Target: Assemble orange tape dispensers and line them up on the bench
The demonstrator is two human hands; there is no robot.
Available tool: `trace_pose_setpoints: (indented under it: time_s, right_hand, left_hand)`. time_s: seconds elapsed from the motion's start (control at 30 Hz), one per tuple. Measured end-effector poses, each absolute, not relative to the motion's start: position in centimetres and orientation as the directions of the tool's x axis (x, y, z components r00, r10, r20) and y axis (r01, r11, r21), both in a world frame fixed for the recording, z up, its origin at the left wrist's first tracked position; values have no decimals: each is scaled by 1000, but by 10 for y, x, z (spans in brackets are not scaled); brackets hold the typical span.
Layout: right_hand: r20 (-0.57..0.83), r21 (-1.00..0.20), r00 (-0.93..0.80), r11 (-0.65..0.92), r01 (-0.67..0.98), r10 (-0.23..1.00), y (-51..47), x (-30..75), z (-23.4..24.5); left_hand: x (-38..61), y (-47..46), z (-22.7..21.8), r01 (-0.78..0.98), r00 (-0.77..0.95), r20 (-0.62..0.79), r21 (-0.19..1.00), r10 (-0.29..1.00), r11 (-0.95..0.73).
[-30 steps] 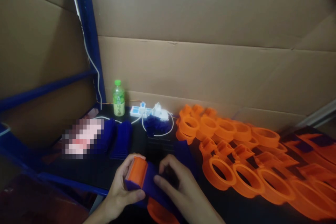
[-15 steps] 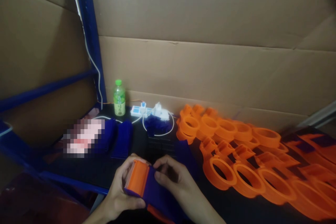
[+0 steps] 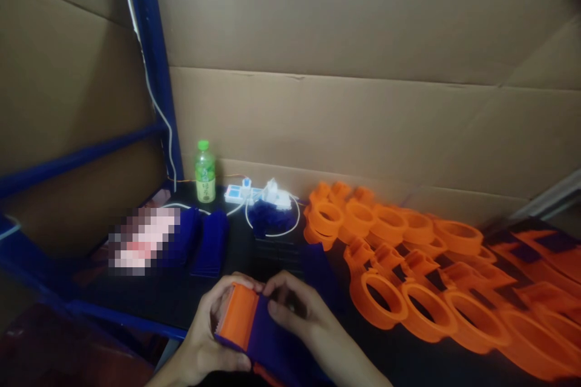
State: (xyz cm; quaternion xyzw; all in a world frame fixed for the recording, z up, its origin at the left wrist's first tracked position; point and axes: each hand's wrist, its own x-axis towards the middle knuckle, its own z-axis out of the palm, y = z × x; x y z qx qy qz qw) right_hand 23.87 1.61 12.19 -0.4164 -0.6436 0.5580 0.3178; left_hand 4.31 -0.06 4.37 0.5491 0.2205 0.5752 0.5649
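My left hand (image 3: 204,332) is closed round the orange end of a plastic tape dispenser (image 3: 239,315), thumb below and fingers over its far side. A toothed edge shows at the dispenser's left end. A dark blue plate (image 3: 276,344) covers its right part, and a bit of orange shows beneath. My right hand (image 3: 304,308) has its thumb and fingertips pinched at the plate's upper edge, near the orange part. The underside is hidden. To the right, several orange ring-shaped dispenser frames (image 3: 429,308) lie in rows on the black table (image 3: 136,296).
Stacks of blue plates (image 3: 211,245) lie at the left, beside a blurred-out patch (image 3: 145,242). Farther back stand a green-capped bottle (image 3: 205,172) and a white power strip (image 3: 233,193) with cables. A blue metal post (image 3: 152,60) and cardboard walls (image 3: 363,30) enclose the table.
Both hands keep their hold on the dispenser. It has tilted slightly, and my right fingertips have shifted a little along the plate's edge. The view has moved slightly.
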Motion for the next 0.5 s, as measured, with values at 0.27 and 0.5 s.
trace_pose_setpoints:
  time_s: [0.27,0.5]
  right_hand:
    - [-65,-978,-447,32,204,892,18,239,119]
    - [5,-944,-391,133,302,921,7,238,120]
  left_hand:
    - [45,-3,52,-392,219,332,891,918,-229]
    - [45,-4,52,-403,221,302,894,927,-196]
